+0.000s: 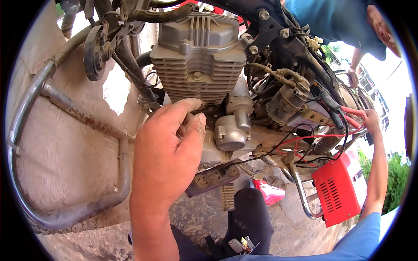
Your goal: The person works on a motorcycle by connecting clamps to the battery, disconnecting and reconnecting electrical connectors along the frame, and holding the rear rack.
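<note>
My left hand (169, 145) is at the lower edge of the finned engine cylinder (196, 76) of a motorcycle. Its index fingertip meets the lowest fins, and the thumb stands a little apart; nothing shows between them. At the far right, my right arm reaches up, and my right hand (372, 121) is closed around a red-handled clamp (353, 114) by the side of the frame; its fingertips are partly hidden. Red and black cables run from there toward a red metal box (336, 191) with vent slots, below the hand.
A bent metal crash bar (82, 111) with rust stands at the left. Below the engine are a footrest (213, 178) and a red-and-white part (269, 192) on the ground. Another person in blue (335, 21) stands at the upper right. Keys (244, 245) hang by my leg.
</note>
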Demonstrator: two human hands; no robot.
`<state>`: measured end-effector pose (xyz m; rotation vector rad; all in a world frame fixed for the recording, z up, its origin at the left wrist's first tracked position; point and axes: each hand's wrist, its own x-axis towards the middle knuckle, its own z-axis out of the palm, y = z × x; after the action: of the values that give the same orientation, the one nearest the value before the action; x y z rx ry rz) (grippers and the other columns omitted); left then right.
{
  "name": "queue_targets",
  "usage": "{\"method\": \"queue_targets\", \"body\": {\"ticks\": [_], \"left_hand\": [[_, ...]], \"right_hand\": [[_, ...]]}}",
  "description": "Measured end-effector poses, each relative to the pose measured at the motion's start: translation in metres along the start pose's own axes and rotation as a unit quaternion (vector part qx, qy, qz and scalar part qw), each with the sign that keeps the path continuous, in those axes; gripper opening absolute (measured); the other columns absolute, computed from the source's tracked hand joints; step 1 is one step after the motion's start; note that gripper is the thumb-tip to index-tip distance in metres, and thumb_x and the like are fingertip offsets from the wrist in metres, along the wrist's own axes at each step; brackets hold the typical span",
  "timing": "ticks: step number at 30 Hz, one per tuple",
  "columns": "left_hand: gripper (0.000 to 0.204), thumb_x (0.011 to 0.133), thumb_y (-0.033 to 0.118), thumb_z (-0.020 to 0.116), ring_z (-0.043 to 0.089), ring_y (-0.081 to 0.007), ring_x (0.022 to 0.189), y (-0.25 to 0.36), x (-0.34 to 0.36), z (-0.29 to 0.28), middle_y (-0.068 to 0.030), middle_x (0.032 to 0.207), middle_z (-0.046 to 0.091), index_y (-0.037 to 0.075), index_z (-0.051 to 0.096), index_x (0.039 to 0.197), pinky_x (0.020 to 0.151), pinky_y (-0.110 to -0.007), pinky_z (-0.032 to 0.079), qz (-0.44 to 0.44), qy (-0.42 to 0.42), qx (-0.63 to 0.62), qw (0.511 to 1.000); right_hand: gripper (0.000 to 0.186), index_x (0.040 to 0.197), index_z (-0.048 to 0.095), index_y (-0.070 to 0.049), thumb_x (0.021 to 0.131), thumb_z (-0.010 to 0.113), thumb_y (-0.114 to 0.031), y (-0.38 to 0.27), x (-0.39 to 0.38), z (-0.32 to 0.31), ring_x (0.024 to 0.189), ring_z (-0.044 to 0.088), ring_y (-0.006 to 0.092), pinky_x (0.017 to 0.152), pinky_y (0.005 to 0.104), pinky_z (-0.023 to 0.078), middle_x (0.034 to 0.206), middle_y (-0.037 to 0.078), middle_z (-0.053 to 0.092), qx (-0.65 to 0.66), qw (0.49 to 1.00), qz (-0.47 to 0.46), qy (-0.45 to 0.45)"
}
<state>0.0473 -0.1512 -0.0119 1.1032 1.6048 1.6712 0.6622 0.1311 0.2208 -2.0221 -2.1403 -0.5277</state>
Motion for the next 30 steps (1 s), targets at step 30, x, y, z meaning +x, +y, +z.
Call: {"method": "queue_targets", "body": {"ticks": [30], "left_hand": [[0.041,0.088,0.000,0.064,0.070,-0.0392,0.097,0.000,0.049,0.117,-0.0187,0.125,0.066,0.001,0.061,0.129,0.083,-0.046,0.059,0.322,-0.052,0.272,0.905]], "right_hand": [[0.036,0.066,0.064,0.003,0.088,0.058,-0.025,-0.046,-0.018,-0.013,0.070,0.063,0.0438,0.070,0.0523,0.049,0.067,0.025,0.061,-0.069,0.986,-0.123,0.088]]}}
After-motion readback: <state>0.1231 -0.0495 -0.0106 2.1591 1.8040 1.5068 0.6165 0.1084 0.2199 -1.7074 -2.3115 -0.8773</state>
